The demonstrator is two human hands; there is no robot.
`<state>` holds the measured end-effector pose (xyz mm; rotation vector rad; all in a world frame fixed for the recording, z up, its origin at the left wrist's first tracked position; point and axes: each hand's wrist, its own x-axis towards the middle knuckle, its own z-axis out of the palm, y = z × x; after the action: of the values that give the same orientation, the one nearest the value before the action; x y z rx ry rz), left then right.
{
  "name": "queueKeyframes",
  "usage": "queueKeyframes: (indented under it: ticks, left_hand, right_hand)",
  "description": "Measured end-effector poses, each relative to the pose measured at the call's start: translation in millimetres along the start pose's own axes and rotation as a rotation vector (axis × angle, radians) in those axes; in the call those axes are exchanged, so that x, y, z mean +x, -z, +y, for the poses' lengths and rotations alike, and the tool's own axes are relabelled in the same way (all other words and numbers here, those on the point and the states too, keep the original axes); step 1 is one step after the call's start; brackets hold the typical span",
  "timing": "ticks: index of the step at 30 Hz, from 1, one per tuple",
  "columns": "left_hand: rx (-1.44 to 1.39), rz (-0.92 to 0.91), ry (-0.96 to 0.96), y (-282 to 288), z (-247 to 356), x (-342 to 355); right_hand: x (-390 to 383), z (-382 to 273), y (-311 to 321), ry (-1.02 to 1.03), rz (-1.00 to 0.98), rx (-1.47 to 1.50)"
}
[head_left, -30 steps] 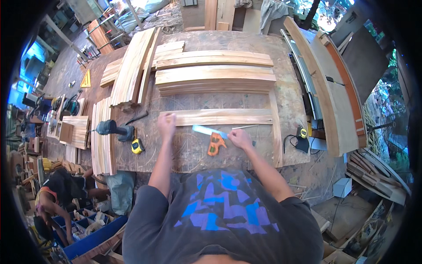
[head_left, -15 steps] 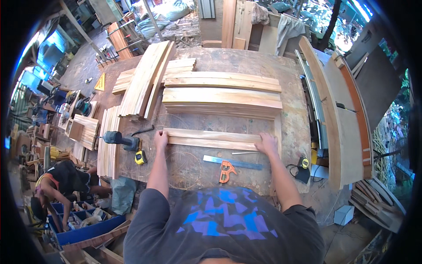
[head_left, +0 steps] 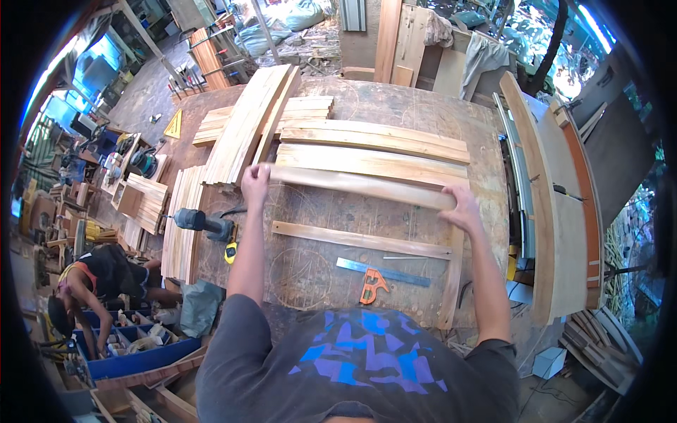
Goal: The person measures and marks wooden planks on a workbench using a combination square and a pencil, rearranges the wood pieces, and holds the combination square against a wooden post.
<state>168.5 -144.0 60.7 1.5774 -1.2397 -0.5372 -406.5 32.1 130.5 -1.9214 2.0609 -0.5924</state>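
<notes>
Your left hand (head_left: 255, 181) pinches the left end of a planed wooden board (head_left: 360, 185), and your right hand (head_left: 462, 207) grips the opposite end, thumb and fingers closed around it. The board spans the gap between your hands just on your side of the stacked boards (head_left: 374, 161); it seems raised off the workbench (head_left: 310, 278), though I cannot tell whether its far edge touches the stack.

To handle it well, carry both ends evenly, since the right end sits closer to you than the left and the board runs at a slant. Hold it by its edges so that your fingertips don't end up trapped under a face. Mind the slanting pile (head_left: 243, 134) just beyond your left knuckles; a bump there could skew its pieces. Keep your forearms clear of the combination square (head_left: 376, 273) and the narrow wooden strip (head_left: 360, 240) lying on the bench between them.

The board itself is long, slim and straight-edged, pale honey in colour, a touch duller than the bright top of the stack. Its surface is blurred, so grain, knots or pencil marks can't be made out.
</notes>
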Motion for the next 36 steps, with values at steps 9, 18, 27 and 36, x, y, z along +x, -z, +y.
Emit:
queueKeyframes:
  ticks: [9,18,27,36]
  left_hand:
    - [0.161,-0.041,-0.025,-58.4,-15.9,84.0]
    - [-0.029,-0.144,0.005,-105.0,-5.5,90.3]
    - [-0.468,-0.457,0.432,-128.8,27.6,124.5]
    - [-0.552,-0.510,0.421,-118.9,24.0,125.3]
  right_hand:
    - [100.2,-6.1,-10.7,-0.024,0.307,-0.146]
    - [127.8,92.9,-57.4,-0.434,0.467,0.367]
    - [166.3,132.7,-66.6,-0.403,0.359,0.764]
    - [170.5,128.5,-57.0,-0.348,0.249,0.774]
